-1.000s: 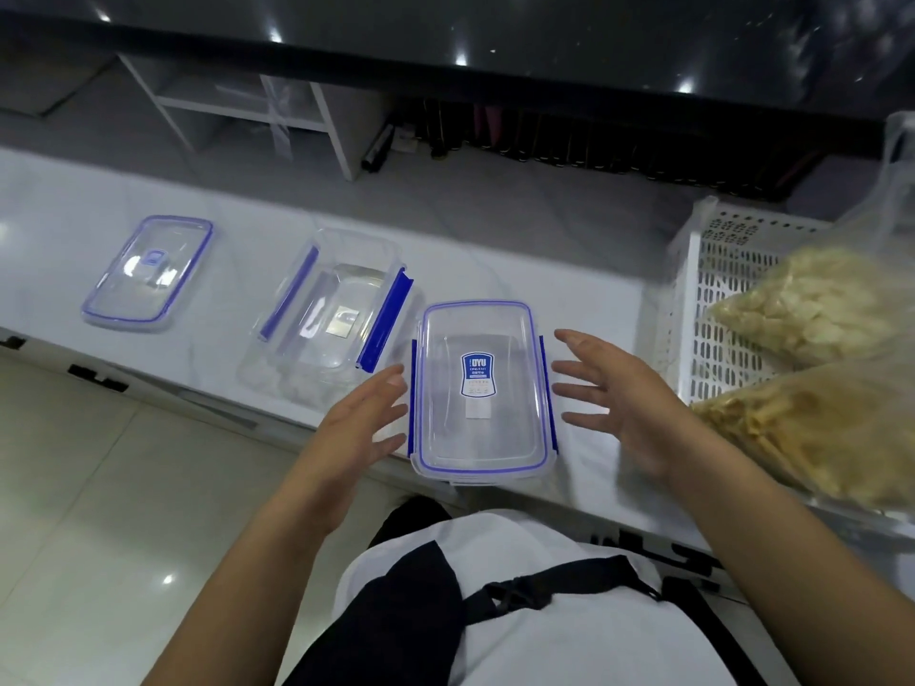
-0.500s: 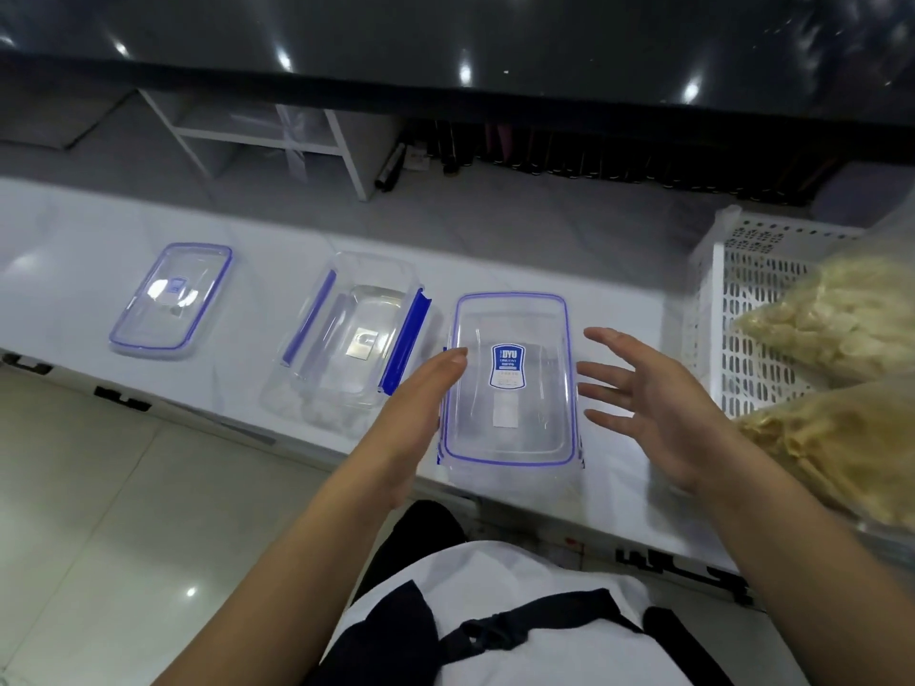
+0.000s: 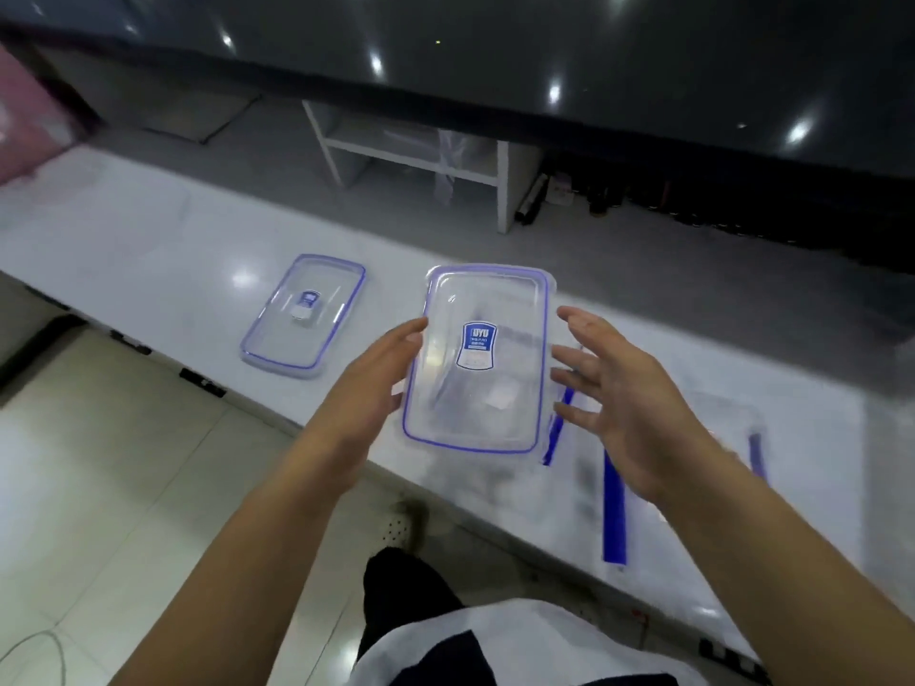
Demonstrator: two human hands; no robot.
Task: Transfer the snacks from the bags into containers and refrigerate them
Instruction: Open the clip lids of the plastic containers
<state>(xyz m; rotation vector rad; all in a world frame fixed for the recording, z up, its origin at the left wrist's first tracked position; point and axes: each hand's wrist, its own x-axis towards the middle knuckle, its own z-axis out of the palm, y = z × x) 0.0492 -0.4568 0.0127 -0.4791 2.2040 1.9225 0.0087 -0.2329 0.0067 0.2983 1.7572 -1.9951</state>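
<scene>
**Second lid off, filling not yet begun**

The person holds a clear lid (image 3: 478,358) with a blue seal line and a blue label, lifted above the white counter (image 3: 148,250). The left hand (image 3: 369,388) grips the lid's left long edge, its thumb lying along the rim; the fingers underneath are hidden, so how firmly they pinch cannot be told. The right hand (image 3: 629,393) is spread, fingers apart and straight, just beside the lid's right edge and seemingly not touching it.

Another lid (image 3: 304,316) of the same kind lies flat on the counter to the left. Below and to the right of the held lid, blurred blue clip strips (image 3: 614,507) and a faint clear wall mark at least one open container (image 3: 718,438) on the near right of the counter; the blur hides how many there are. No snack bags show in this view.

The step in hand looks like preparation: opening the containers before any transfer. Nothing has been filled, so the task is at an early stage.

The next move probably calls for laying this lid down flat on bare counter, likely beside the other one at left, well apart from the open container. Then both hands would be free to fetch a bag. The lid is thin and slick, so a one-sided hold could let it tip.
</scene>
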